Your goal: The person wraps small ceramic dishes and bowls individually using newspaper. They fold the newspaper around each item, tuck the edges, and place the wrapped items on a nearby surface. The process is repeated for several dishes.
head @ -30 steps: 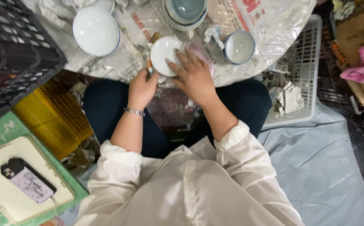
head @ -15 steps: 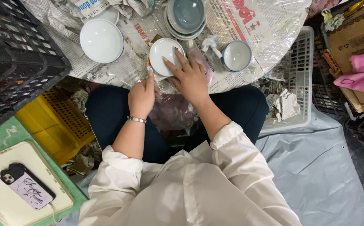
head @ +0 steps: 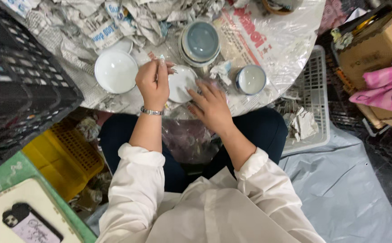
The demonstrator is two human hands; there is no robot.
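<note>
Glossy glazed small plate [head: 181,83], crinkled newspaper [head: 92,27] — shiny plastic sheet [head: 290,45]

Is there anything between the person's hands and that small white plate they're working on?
Nothing visible. The right hand rests its fingers on the small white plate, and the left hand is raised beside its left edge, pinching something small I cannot make out.

Your left hand [head: 153,83] sits over the left edge of the small plate [head: 181,83], your right hand [head: 212,106] at its right edge. A wider plate [head: 115,71] lies to the left, stacked bowls [head: 200,42] behind, a cup [head: 251,79] to the right, all on the paper-covered table [head: 272,36]; the left hand pinches something, perhaps a scrap of wrapping
</note>
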